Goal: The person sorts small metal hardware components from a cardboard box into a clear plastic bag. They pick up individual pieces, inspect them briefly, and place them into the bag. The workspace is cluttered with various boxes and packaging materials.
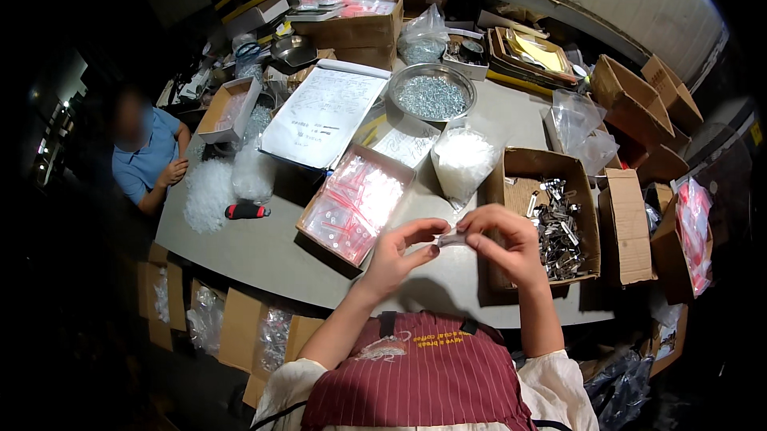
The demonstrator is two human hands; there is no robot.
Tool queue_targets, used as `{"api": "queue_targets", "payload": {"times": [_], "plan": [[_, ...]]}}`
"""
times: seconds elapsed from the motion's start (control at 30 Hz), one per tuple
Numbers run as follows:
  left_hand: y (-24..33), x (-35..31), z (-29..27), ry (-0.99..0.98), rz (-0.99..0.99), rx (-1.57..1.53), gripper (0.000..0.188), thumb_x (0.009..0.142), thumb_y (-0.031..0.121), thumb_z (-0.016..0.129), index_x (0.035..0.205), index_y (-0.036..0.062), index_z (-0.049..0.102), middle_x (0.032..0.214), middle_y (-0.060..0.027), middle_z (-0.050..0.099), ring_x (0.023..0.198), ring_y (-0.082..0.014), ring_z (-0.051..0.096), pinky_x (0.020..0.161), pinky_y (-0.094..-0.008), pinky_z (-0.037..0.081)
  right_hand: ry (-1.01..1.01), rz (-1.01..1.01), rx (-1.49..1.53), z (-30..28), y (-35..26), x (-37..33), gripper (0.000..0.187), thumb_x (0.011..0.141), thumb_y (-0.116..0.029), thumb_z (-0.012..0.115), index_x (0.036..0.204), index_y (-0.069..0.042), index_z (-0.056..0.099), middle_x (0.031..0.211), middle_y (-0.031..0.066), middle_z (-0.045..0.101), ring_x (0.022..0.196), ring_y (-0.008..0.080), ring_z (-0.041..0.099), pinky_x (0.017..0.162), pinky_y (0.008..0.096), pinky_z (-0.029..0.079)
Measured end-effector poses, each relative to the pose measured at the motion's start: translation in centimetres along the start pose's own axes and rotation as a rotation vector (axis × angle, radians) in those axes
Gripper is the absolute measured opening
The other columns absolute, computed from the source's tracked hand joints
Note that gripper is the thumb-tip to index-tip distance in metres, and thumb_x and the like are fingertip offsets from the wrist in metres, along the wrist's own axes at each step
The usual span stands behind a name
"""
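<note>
Above the table's near edge, my two hands meet around a small, greyish, translucent piece (453,239), too small to name surely. My right hand (511,246) pinches its right end between thumb and fingers. From the other side, the thumb and forefinger of my left hand (399,254) close on its left end. Just right of my hands stands an open cardboard box of metal clips (559,227), its near left part behind my right hand and forearm. To the left lies a shallow box of small clear zip bags (355,203) with red strips.
Beyond my hands stand an open bag of white pieces (463,161) and a metal bowl of small metal parts (432,95). A written sheet on a clipboard (323,115) and a red-black tool (247,211) lie leftward. A person in blue (148,147) sits at the left edge.
</note>
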State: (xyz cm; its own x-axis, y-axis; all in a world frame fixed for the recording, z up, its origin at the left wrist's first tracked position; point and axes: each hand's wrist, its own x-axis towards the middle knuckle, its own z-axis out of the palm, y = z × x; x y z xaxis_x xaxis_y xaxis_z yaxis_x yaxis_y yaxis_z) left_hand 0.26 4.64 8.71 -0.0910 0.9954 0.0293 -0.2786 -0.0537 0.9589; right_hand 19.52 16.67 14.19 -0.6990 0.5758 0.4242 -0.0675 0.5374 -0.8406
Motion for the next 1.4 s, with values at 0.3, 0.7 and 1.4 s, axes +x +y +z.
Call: {"api": "queue_targets", "payload": {"times": [0.3, 0.7, 1.4], "plan": [[0.6, 0.3, 0.8, 0.164, 0.254, 0.203, 0.033, 0.093, 0.010, 0.069, 0.124, -0.0020, 0.065, 0.120, -0.0108, 0.069, 0.114, -0.0181, 0.063, 0.102, -0.0344, 0.047, 0.143, -0.033, -0.121, 1.9, -0.8, 0.4, 0.010, 0.085, -0.005, 0.073, 0.088, 0.004, 0.067, 0.103, 0.0137, 0.071, 0.096, 0.0216, 0.068, 0.084, 0.0325, 0.052], [-0.5, -0.8, 0.9, 0.365, 0.378, 0.325, 0.013, 0.095, 0.008, 0.067, 0.103, -0.0024, 0.067, 0.090, -0.0078, 0.072, 0.082, -0.0143, 0.070, 0.075, -0.0289, 0.055, 0.022, 0.119, 0.075, 3.6, 1.9, -1.5, 0.012, 0.097, -0.004, 0.066, 0.103, 0.006, 0.063, 0.096, 0.0077, 0.067, 0.090, 0.0142, 0.067, 0.082, 0.0286, 0.055], [-1.2, -10.9, -5.3, 0.530, 0.209, 0.298, 0.009, 0.094, 0.005, 0.065, 0.099, -0.0031, 0.064, 0.087, -0.0049, 0.069, 0.083, -0.0101, 0.063, 0.077, -0.0257, 0.051, -0.473, 0.335, 0.089, 11.3, 1.4, -0.5, 0.019, 0.083, -0.023, 0.068, 0.084, -0.004, 0.065, 0.078, 0.0180, 0.068, 0.074, 0.0353, 0.067, 0.069, 0.0412, 0.052]]}}
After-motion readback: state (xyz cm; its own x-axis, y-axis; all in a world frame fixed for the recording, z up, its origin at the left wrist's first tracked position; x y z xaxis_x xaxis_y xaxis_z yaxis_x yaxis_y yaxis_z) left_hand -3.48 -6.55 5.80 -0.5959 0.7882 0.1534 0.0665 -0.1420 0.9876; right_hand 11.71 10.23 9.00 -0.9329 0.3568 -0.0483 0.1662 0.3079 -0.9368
